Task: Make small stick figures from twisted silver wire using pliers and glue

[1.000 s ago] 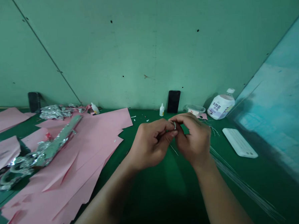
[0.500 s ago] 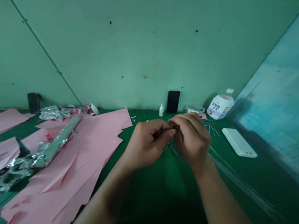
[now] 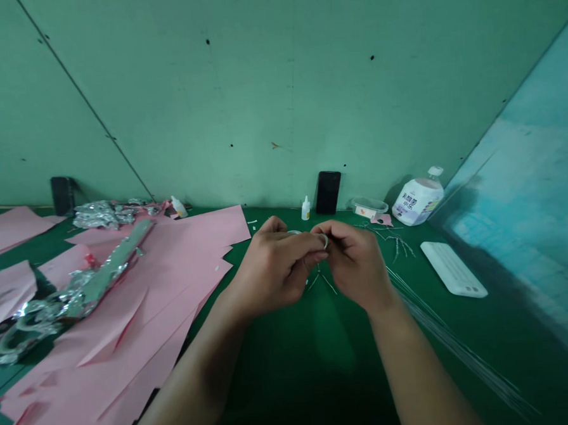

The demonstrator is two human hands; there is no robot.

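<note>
My left hand and my right hand meet above the table, fingertips pinched together. Between them is a thin white strip, curled into a small loop; part of it shows behind my left fingers. Fingers hide most of the strip, so whether it is paper or coated wire is unclear. Just below the hands, a forked piece of twisted wire shows, its upper end covered by my fingers. Right of my right hand lie several twisted wire pieces, and a bundle of straight wires runs beside my right forearm.
Pink paper sheets cover the left side, with crumpled foil wrapping on them. Along the wall stand a small glue bottle, a black phone, a plastic tub and a large white bottle. A white case lies at right.
Both hands stay together but have shifted their finger grip. My left index finger now reaches across, my right hand has turned slightly, and more of the white strip's curl shows.
</note>
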